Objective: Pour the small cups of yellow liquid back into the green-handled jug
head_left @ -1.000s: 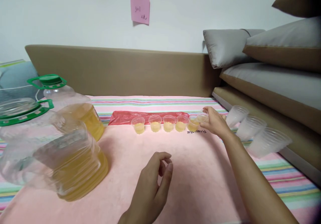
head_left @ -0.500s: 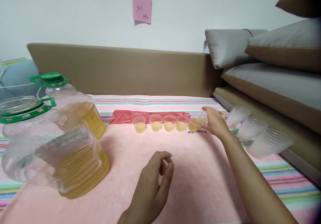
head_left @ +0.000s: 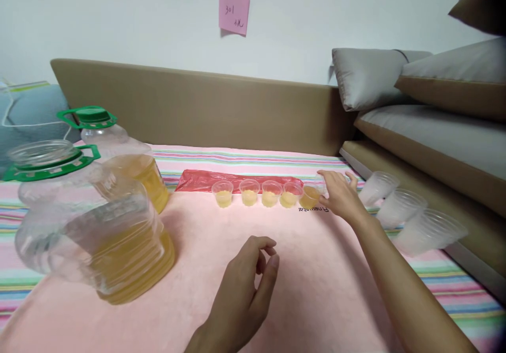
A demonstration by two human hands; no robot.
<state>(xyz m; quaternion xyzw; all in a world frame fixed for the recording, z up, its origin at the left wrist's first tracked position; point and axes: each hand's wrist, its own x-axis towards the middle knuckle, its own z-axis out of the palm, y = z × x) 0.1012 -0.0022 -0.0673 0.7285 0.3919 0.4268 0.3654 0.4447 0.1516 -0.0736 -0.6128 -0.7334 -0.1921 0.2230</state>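
Five cups [head_left: 271,195] stand in a row on a cloth [head_left: 197,258], plastic film [head_left: 200,180] just behind, two jugs [head_left: 130,266] to the left, stacked cups [head_left: 401,208] to the right.

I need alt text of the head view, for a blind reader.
The right hand is at the rightmost cup of five in a row, each holding yellow liquid. The left hand is empty and curled. Two jugs stand at left, cup stacks at right.
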